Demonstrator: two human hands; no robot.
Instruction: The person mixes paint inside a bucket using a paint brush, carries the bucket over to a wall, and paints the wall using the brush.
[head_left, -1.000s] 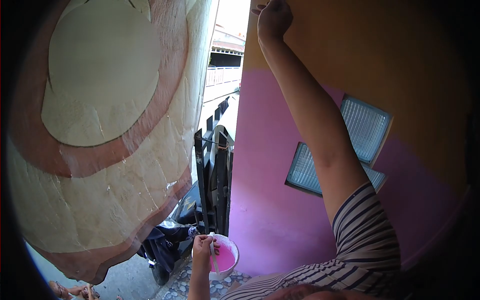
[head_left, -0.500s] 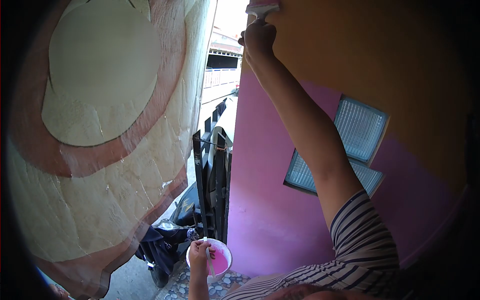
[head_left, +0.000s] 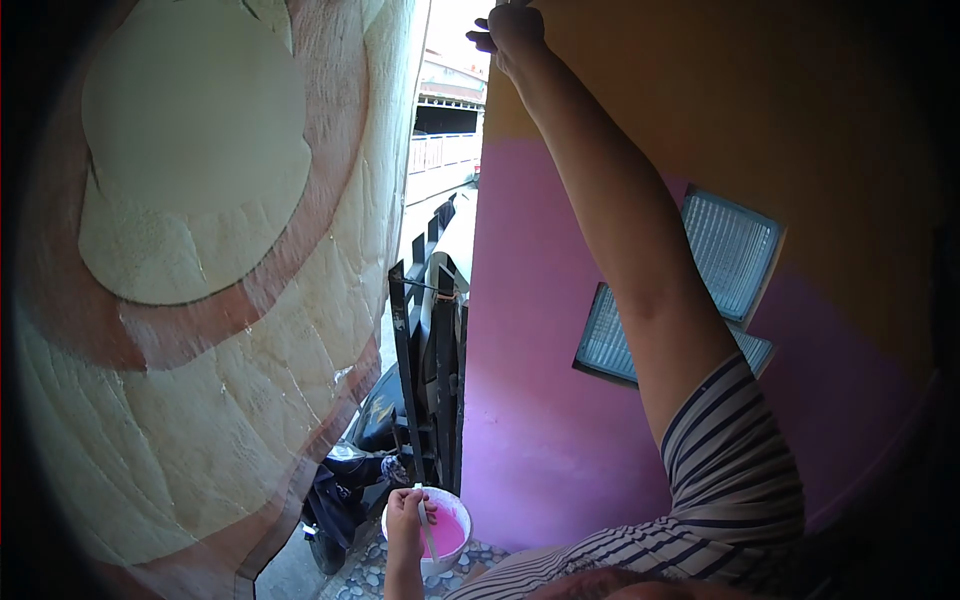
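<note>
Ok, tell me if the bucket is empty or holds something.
Not empty: pink liquid shows inside the bucket, its surface below the top edge. How deep it is, I cannot tell.

- Daylight poured through a narrow gap at upper centre, where the sky point(head_left: 460, 28) was washed out to plain white.
- The hanging sheet point(head_left: 220, 410) was softly lit, with tiny white glints along its creases.
- The pink wall point(head_left: 560, 430) looked paler low down, while the orange wall point(head_left: 730, 90) sank into brown shadow towards the right.
- The raised right hand point(head_left: 518, 32) appeared dark beside the glare.
- Wide-angle distortion bowed shapes outward, and black vignetting swallowed the corners.
</note>
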